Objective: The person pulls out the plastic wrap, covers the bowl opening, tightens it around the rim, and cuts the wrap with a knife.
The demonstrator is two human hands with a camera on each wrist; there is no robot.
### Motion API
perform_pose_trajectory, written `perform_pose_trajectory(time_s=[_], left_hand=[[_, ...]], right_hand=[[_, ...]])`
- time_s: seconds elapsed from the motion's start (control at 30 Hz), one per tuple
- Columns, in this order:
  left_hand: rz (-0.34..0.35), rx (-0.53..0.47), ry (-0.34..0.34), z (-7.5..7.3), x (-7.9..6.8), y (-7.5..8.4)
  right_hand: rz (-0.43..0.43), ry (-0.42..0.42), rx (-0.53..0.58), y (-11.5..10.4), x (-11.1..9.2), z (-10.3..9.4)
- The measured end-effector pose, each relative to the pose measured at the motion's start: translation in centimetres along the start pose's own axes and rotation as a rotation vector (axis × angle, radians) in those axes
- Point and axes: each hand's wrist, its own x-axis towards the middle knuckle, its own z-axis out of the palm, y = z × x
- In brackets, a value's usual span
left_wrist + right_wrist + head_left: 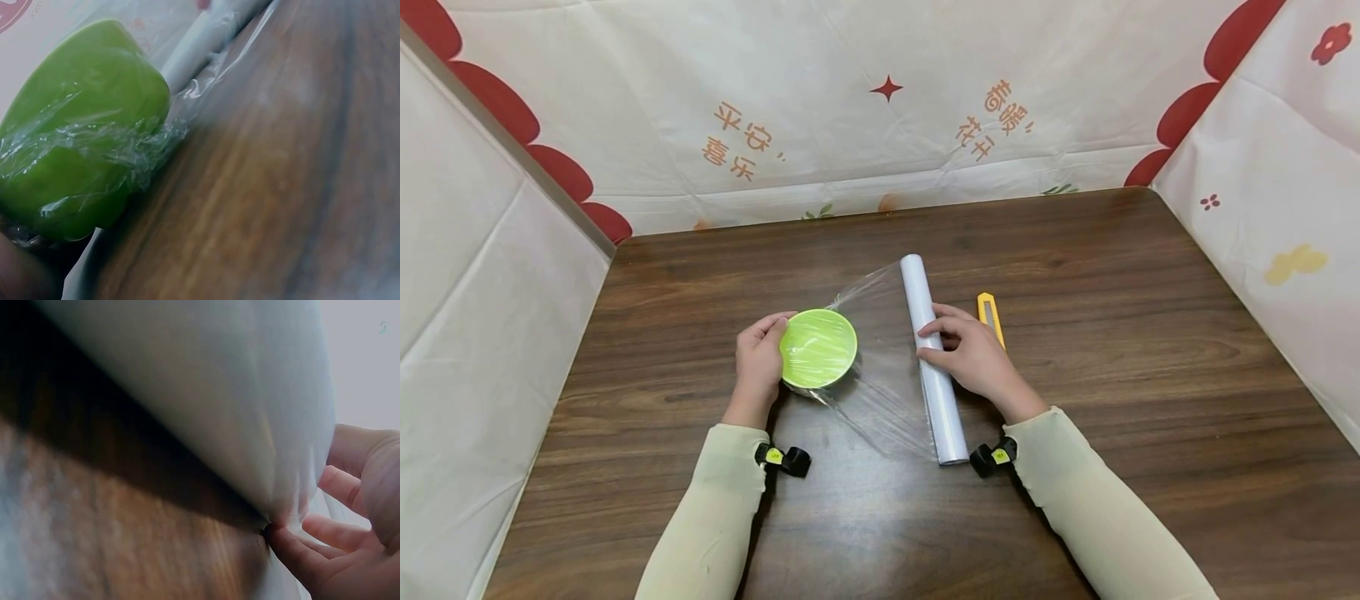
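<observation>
My left hand [757, 360] grips the left rim of a lime-green bowl [818, 348], thumb at the edge. Clear cling film [883, 392] covers the bowl's top and stretches right to a white cling film roll [934, 360]. Bunched film wraps the bowl's green side [94, 94] in the left wrist view. Midway along the roll, my right hand [972, 354] holds it with thumb and fingers. The right wrist view shows the fingertips [284, 540] against the roll [206, 375] near the tabletop.
A yellow utility knife [991, 318] lies just beyond the right hand, partly hidden by it. All this is on a dark wood-grain table [1112, 333]. A white printed cloth [850, 108] hangs behind the table, with more at both sides.
</observation>
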Motion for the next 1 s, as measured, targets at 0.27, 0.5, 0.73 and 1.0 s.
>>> perform_pose_trajectory(time_s=[0.27, 0.5, 0.73, 1.0], left_hand=[[0.006, -0.006, 0.0, -0.32, -0.01, 0.04], [0.001, 0.002, -0.006, -0.53, -0.14, 0.17], [0.004, -0.002, 0.001, -0.57, -0.15, 0.27], [-0.024, -0.072, -0.001, -0.65, -0.27, 0.08]], right_hand=[[0.006, 0.0, 0.001, -0.09, 0.0, -0.17], [0.008, -0.007, 0.026, -0.15, 0.05, -0.26], [0.001, 0.001, 0.028, -0.18, 0.05, -0.42], [-0.042, -0.021, -0.003, 0.18, -0.15, -0.37]])
